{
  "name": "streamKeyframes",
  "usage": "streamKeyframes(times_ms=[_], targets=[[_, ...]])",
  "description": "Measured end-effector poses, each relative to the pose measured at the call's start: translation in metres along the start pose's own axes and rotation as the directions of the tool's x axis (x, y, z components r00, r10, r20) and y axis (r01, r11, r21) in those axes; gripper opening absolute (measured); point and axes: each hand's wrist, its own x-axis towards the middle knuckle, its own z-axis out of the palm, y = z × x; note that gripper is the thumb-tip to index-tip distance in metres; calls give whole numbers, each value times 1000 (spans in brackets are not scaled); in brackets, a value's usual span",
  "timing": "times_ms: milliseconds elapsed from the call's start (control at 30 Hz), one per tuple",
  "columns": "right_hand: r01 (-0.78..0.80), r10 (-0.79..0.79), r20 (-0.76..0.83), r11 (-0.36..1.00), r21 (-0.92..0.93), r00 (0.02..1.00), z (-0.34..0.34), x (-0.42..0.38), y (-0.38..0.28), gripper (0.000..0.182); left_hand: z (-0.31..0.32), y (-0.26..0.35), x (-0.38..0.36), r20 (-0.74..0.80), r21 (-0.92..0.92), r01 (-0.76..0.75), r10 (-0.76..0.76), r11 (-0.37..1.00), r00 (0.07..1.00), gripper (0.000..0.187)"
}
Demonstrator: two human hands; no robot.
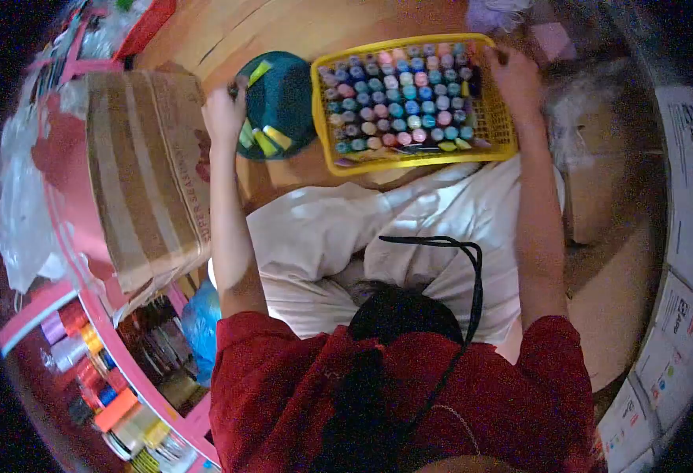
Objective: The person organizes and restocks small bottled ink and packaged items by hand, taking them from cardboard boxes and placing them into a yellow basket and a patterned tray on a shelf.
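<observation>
A yellow plastic basket [497, 134] packed with several rows of coloured marker pens [397, 98] lies in front of my knees. My right hand [513, 79] is over the basket's far right corner, fingers closed on a dark marker. My left hand [224, 114] is curled at the left rim of a round teal container [287, 98] that holds a few yellow-green markers [266, 142]. A small dark marker end sticks out of that fist. My white trousers [409, 229] and red top [283, 394] fill the lower middle.
A taped cardboard box [145, 169] stands on a pink shelf unit [94, 307] at my left, with jars and tape rolls [86, 363] below. Printed boxes [677, 315] line the right side. Wooden floor [283, 31] lies beyond the basket.
</observation>
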Motion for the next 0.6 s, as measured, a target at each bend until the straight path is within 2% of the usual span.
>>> streamKeyframes(times_ms=[33, 100, 167, 267, 367, 400, 433, 467, 500, 567, 600], targets=[[7, -8, -18, 1000, -27, 1000, -5, -2, -5, 44, -2, -7, -3, 58, 138, 51, -60, 989, 997, 24], [3, -5, -40, 999, -49, 999, -5, -1, -6, 44, 1, -19, -18, 147, 214, 38, -71, 976, 987, 22], [-22, 20, -43, 999, -45, 999, 0, 0, -1, 45, 23, -44, -21, 384, 99, 27, -63, 995, 921, 20], [-74, 75, 16, 997, -14, 997, -6, 0, -6, 44, 42, -43, -37, 494, 173, -398, 270, 901, 826, 27], [-11, 12, -52, 1000, 9, 999, -4, 3, 2, 43, 66, -55, -47, 410, 205, -428, 320, 880, 854, 32], [-30, 31, -84, 999, 21, 996, -6, 2, 2, 42, 59, -49, -47, 462, 245, -482, 336, 841, 821, 29], [-51, 54, -118, 998, 30, 992, -8, 1, 1, 42, 62, -52, -51, 255, 273, -518, 458, 811, 852, 27], [-72, 77, -152, 997, 38, 985, -11, 0, 1, 41, 62, -56, -48, 388, 223, -406, 301, 886, 871, 25], [-58, 73, -204, 995, 82, 976, -14, 1, 4, 41, 41, -40, -49, 353, 86, -326, 277, 942, 894, 23], [-19, 71, -304, 985, 171, 950, -18, 2, 9, 42, 34, -41, -52, 138, -213, -175, 206, 961, 969, 22], [-160, 179, -181, 981, 114, 967, -31, 2, 3, 36, 17, -23, -52, 120, -360, -82, 133, 929, 984, 22]])
